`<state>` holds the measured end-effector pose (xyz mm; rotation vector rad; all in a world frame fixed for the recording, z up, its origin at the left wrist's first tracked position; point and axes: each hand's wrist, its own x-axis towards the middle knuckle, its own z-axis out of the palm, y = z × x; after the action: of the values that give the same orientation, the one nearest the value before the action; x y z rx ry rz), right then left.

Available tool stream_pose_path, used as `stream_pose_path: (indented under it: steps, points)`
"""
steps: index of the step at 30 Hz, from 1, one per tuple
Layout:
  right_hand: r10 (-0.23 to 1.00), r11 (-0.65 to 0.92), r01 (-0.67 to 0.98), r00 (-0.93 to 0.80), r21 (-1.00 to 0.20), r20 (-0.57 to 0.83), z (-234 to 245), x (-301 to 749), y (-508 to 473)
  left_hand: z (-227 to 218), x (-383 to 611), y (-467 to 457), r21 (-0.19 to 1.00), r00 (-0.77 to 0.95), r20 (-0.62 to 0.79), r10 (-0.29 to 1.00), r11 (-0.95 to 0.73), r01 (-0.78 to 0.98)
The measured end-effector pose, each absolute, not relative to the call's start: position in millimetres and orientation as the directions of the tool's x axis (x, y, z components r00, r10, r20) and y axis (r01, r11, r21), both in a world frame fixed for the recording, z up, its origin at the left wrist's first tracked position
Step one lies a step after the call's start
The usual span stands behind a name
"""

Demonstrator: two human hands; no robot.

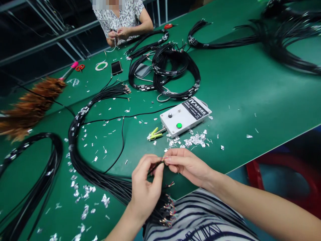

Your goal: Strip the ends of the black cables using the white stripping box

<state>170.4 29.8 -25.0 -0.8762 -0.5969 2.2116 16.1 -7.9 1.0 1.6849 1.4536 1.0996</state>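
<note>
My left hand (146,182) pinches the end of a thin black cable (155,164) near the table's front edge. My right hand (187,164) meets it from the right, fingertips closed on the cable's stripped tip. A long bundle of black cables (82,147) curves round from the left and ends in bare coloured wire ends (168,209) at my lap. Just beyond my hands sits a white control box (185,115) with a green button, a black knob and a yellow-green clip (154,134) at its left corner.
Silver foil scraps (195,140) litter the green table (250,90). Coiled cable bundles (175,72) lie further back, more at far right and left. A feather duster (30,105), phone (116,67), tape roll and scissors lie at left back. Another person (122,20) works across the table.
</note>
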Motion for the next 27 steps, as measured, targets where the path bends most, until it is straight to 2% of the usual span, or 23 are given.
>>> stream_pose_path:
  steps: [3, 7, 11, 15, 22, 24, 27]
  points:
    - [0.764, -0.608, -0.398, -0.528, -0.687, -0.37, -27.7, 169.6, 28.0, 3.3, 20.8, -5.2, 0.919, 0.075, 0.071, 0.995, -0.094, 0.383]
    - [0.786, -0.57, -0.382, -0.512, -0.728, -0.347, -29.0, 168.1, 25.7, 5.4, 28.0, -2.1, 0.94, -0.003, 0.084, 0.996, -0.079, 0.332]
    - [0.821, -0.497, -0.355, -0.488, -0.792, -0.296, -27.1, 168.5, 26.2, 2.7, 31.2, -0.6, 0.993, -0.131, -0.026, 0.991, 0.041, 0.115]
    - [0.849, -0.429, -0.312, -0.46, -0.847, -0.26, -25.7, 167.7, 28.5, -1.9, 29.8, -1.5, 0.991, -0.164, -0.134, 0.977, 0.131, -0.033]
    - [0.874, -0.365, -0.271, -0.429, -0.891, -0.228, -24.4, 165.8, 28.1, -0.8, 22.4, -1.3, 0.972, -0.057, -0.23, 0.972, 0.226, -0.064]
    - [0.879, -0.364, -0.273, -0.418, -0.89, -0.231, -25.9, 165.7, 26.4, 1.2, 23.1, 0.0, 0.977, -0.014, -0.214, 0.977, 0.214, -0.009]
    - [0.875, -0.383, -0.279, -0.415, -0.881, -0.249, -29.0, 165.4, 23.5, 1.6, 25.3, 1.1, 0.99, -0.036, -0.134, 0.99, 0.135, 0.033]
